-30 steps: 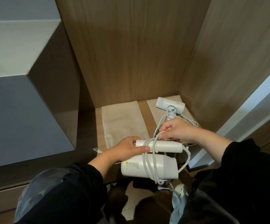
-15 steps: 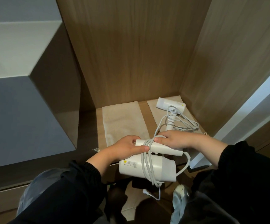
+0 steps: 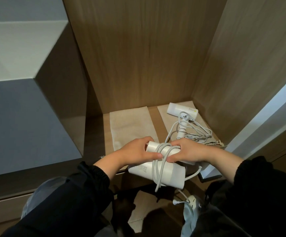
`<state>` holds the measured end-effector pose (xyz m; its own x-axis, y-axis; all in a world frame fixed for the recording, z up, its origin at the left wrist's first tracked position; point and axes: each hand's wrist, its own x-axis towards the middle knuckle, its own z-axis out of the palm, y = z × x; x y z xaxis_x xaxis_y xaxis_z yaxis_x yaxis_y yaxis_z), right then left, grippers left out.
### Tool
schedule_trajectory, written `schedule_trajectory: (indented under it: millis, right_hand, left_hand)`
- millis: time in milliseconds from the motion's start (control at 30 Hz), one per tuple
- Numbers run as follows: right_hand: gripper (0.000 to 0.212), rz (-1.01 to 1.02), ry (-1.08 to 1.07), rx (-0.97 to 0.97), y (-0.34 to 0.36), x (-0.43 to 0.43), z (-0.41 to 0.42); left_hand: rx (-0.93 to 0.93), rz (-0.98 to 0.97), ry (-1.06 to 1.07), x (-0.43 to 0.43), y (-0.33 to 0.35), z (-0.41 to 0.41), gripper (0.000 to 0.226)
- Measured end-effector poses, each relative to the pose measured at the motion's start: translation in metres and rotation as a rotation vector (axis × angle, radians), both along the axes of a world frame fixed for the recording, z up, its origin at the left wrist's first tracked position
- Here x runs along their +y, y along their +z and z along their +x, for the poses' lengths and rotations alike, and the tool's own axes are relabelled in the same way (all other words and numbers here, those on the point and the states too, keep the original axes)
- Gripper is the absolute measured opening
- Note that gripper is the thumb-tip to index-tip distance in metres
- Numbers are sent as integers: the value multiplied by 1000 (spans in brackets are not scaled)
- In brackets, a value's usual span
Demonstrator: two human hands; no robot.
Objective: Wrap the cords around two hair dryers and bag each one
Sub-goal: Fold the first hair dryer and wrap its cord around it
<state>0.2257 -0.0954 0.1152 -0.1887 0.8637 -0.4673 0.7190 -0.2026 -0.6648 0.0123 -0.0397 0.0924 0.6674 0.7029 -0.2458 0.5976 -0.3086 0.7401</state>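
Since a second ago, moved the right hand (image 3: 188,152) down from up high onto the folded handle (image 3: 153,146) of the near hair dryer (image 3: 169,175), right beside the left hand (image 3: 135,152). Gripping the near hair dryer by that handle now, both sets of fingers curled round it, thumbs pinning the cord (image 3: 157,168) loops.

Wound a few times round handle and body already. Loose end with the plug (image 3: 175,201) hanging just below the near hair dryer. Held up in the air at the front edge of the shelf (image 3: 107,134), not resting on it.

Looks like hard, smooth plastic, so slippery and not squashy; likely heavier at the fat end. Best to hold by the handle, or hug the body over the loops. Bendy, springy cord, so likely to pop loose if let go.

Behind the near hair dryer: one flat paper bag (image 3: 132,127). Behind and to its right: second hair dryer (image 3: 181,109) with its other cord (image 3: 197,132) in a mess, lying on another bag (image 3: 166,120).
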Motion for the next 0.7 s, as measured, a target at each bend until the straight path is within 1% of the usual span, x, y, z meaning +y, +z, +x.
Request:
schedule_trajectory:
  millis: [100, 233, 267, 333, 433, 567, 700]
  right_hand:
    - [32, 46, -71, 13, -2, -1, 1]
    - [19, 128, -80, -48, 0, 1, 1]
    - [17, 139, -76, -72, 1, 1, 1]
    - [18, 154, -65, -126, 3, 2, 1]
    - [23, 181, -21, -214, 6, 2, 0]
    - [28, 191, 68, -277, 8, 2, -1]
    - [33, 192, 131, -306, 13, 2, -2]
  left_hand:
    - [63, 180, -63, -4, 5, 4, 62]
    - [179, 457, -115, -15, 5, 13, 84]
    - [207, 503, -106, -17, 4, 15, 88]
    - [251, 535, -76, -19, 2, 18, 90]
    - [289, 532, -68, -21, 2, 23, 83]
    - [289, 466, -77, -19, 7, 26, 55]
    - [249, 446, -109, -16, 7, 21, 45]
